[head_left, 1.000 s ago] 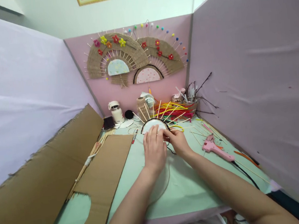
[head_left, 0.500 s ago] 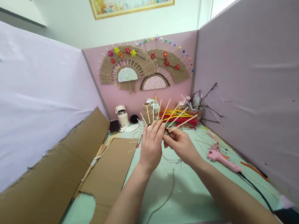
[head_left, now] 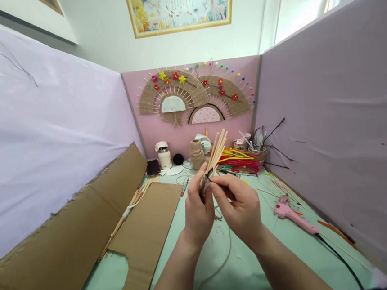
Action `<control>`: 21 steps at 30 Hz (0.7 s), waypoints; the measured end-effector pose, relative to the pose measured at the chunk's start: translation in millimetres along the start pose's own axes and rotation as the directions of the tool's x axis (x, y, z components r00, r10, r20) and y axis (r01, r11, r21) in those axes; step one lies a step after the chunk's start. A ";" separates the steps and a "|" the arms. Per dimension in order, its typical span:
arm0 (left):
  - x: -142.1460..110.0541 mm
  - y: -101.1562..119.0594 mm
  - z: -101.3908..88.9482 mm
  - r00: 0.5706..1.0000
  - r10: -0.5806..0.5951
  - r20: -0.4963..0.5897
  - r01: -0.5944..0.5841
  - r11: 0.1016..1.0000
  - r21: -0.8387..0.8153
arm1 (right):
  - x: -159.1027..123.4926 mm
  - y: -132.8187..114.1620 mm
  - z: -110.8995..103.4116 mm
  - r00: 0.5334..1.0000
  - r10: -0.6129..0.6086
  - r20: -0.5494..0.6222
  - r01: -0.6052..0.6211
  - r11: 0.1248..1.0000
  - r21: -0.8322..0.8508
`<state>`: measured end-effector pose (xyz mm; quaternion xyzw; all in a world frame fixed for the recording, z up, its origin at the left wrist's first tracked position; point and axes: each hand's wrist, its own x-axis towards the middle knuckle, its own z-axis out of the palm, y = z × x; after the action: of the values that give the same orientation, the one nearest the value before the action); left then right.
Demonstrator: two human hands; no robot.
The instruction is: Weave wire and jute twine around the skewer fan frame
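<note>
Over the middle of the table, a handmade fan frame is seen nearly edge-on, its pale wooden sticks pointing up and away from me. Dark trim runs along its small base. My left hand is wrapped around that base from the left. On the other side, my right hand pinches the dark-trimmed edge with thumb and fingertips; what exactly lies between them is partly hidden. A length of twine trails over the table below my hands.
Cut cardboard and a tied stick bundle lie left. At right rests a pink glue gun with its cord. Behind are a twine cone, a white bottle, red and yellow pipe cleaners and twigs. Finished fans hang behind.
The fan frame has turned from facing me with sticks spread to nearly edge-on. My left hand has gone from lying flat across it to gripping its base. The camera view has shifted slightly.
</note>
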<state>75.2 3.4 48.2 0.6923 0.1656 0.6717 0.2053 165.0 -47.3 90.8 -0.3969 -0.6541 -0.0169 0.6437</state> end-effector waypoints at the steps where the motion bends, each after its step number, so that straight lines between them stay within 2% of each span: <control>1: -2.5 -2.0 -0.1 1.000 0.005 -0.012 -0.005 1.000 -0.010 | 0.3 -0.8 3.2 0.999 -0.038 0.012 0.038 0.999 -0.008; 3: -7.1 -4.6 -0.9 0.998 -0.017 -0.053 0.015 0.998 -0.055 | -0.3 -1.6 11.1 0.995 -0.097 0.040 0.098 0.995 -0.026; 8: -17.0 -8.5 -3.8 0.974 -0.177 -0.140 0.150 0.972 -0.182 | -6.2 -2.2 26.9 0.985 -0.155 0.078 0.160 0.985 -0.059; 14: -23.1 -15.5 -4.8 0.983 -0.128 -0.129 0.096 0.970 -0.225 | -6.6 -0.6 23.4 0.998 -0.025 0.062 0.024 1.000 0.020; 21: -28.1 -18.5 -3.2 0.975 -0.155 -0.160 0.118 0.969 -0.218 | -4.5 5.0 22.4 0.995 0.078 0.057 -0.082 0.995 0.066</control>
<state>71.6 5.3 14.6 0.5918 0.1596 0.7280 0.3070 148.6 -34.1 80.7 -0.4010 -0.6553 0.0419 0.6388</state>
